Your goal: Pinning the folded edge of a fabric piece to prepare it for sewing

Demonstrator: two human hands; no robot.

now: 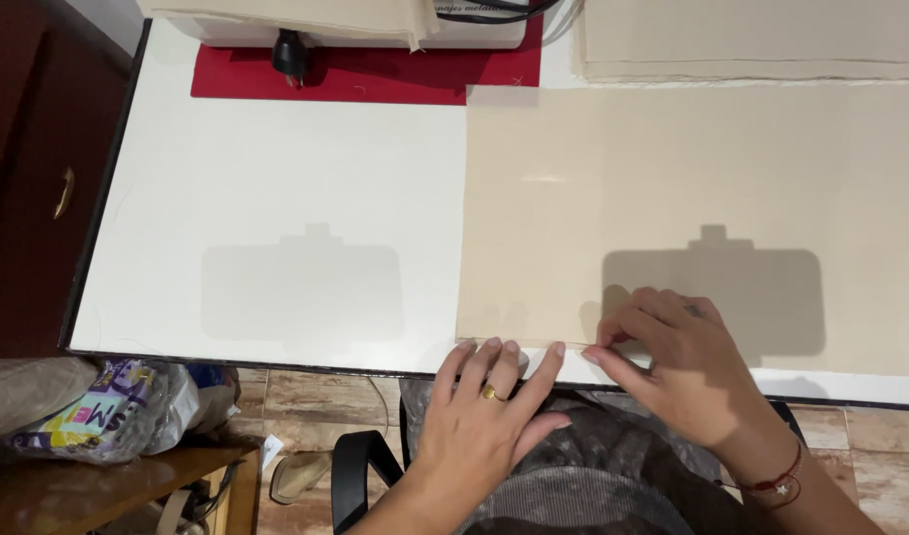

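A large beige fabric sheet (692, 188) lies flat on the white table (296, 168), covering its right half. My left hand (484, 416), with a gold ring, rests its fingertips on the sheet's near edge at the table's front. My right hand (673, 362) pinches that same near edge between thumb and forefinger, just right of the left hand. A red cord bracelet circles my right wrist.
A white sewing machine (365, 25) on a red mat (326, 74) stands at the back with a black plug. Folded beige fabric (752, 40) is stacked at the back right. A dark cabinet stands left; a bag (108, 406) sits on a wooden stool.
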